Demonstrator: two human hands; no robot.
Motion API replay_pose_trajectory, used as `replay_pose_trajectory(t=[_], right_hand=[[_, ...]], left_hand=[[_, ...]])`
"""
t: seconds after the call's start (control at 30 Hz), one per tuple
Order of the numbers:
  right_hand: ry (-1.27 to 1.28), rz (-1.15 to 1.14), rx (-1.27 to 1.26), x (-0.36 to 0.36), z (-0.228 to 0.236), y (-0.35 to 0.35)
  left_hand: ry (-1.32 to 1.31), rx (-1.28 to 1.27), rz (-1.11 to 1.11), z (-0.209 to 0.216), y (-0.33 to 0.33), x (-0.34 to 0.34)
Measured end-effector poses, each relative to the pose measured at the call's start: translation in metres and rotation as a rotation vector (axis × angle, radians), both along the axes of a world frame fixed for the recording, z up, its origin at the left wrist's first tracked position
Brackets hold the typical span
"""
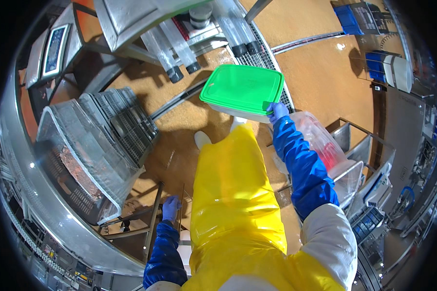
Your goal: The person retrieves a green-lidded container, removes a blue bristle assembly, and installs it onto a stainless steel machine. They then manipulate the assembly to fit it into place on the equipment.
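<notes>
A tub with a bright green lid (245,87) and a pale, see-through body is ahead of me, level with my shins. My right hand (277,111), in a blue-purple glove, is closed on the near right corner of its rim. My left hand (171,208), gloved the same way, hangs low on my left beside the metal bar of a stand (154,220). Its fingers are curled, and a thin rod shows right by them. Whether the hand grips that rod I cannot tell.
A clear bin (75,160) holding reddish-brown bits stands left, with stacked grey crates (124,121) behind it. Ahead is a steel machine (126,24) with clear tubes (162,53) beneath. Clear tubs (320,140) sit on a metal rack right. A drain grate (272,63) crosses the brown floor.
</notes>
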State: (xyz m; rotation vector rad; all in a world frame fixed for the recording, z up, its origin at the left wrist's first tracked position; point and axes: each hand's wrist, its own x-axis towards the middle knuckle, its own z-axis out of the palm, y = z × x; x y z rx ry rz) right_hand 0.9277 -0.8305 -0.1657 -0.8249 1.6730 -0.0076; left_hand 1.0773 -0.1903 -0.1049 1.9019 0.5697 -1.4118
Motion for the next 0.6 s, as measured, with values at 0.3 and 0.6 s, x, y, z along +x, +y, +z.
replay_pose_trajectory(t=[0.3,0.6], right_hand=[[-0.569,-0.148,0.031,0.149,-0.147,-0.01],[-0.664,-0.11,0.016,0.287,-0.247,-0.093]], left_hand=[[0.045,0.165,-0.018,0.015,-0.032,-0.014],[0.031,0.264,0.049,0.062,-0.168,-0.017]])
